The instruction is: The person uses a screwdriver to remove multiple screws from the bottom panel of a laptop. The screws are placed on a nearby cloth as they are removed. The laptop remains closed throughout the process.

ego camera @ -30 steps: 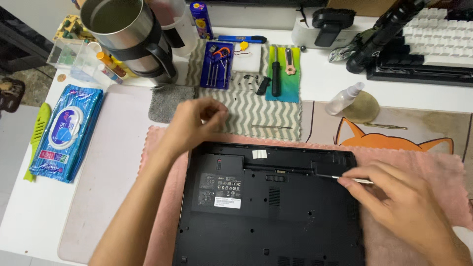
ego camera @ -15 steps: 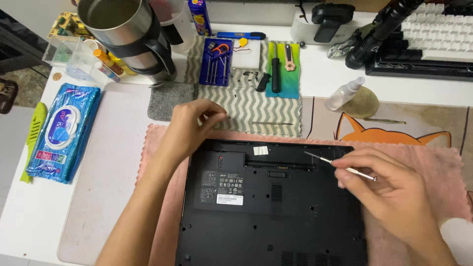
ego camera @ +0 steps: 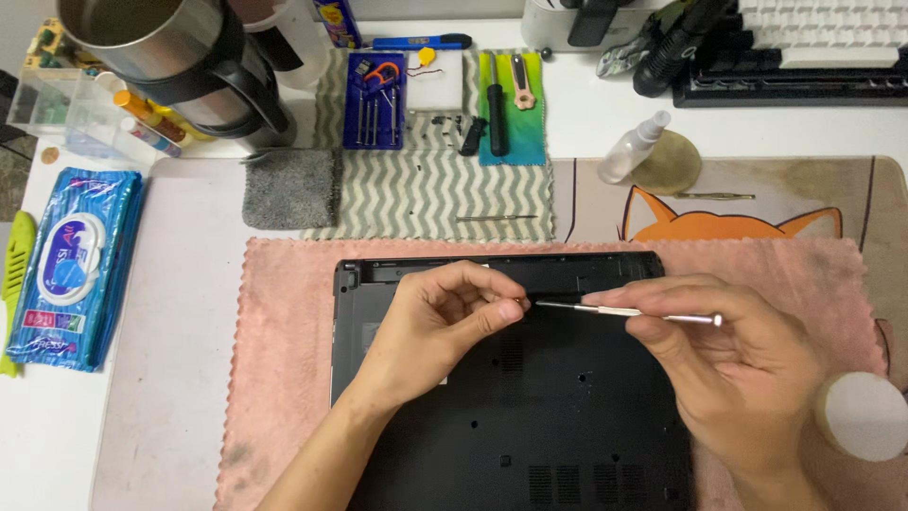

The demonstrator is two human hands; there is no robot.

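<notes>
There is a single view, from a camera worn on the person's head, looking steeply down, almost straight, onto a desk. It sits close: the laptop fills the near middle and runs off the near edge, and both forearms enter from that edge, the left hand and the right hand meeting over the laptop's far half. The pink towel spreads left and right beneath it. The far edge of the frame cuts through a metal mug at far left and a keyboard at far right. With only one camera, no second view overlaps it
</notes>
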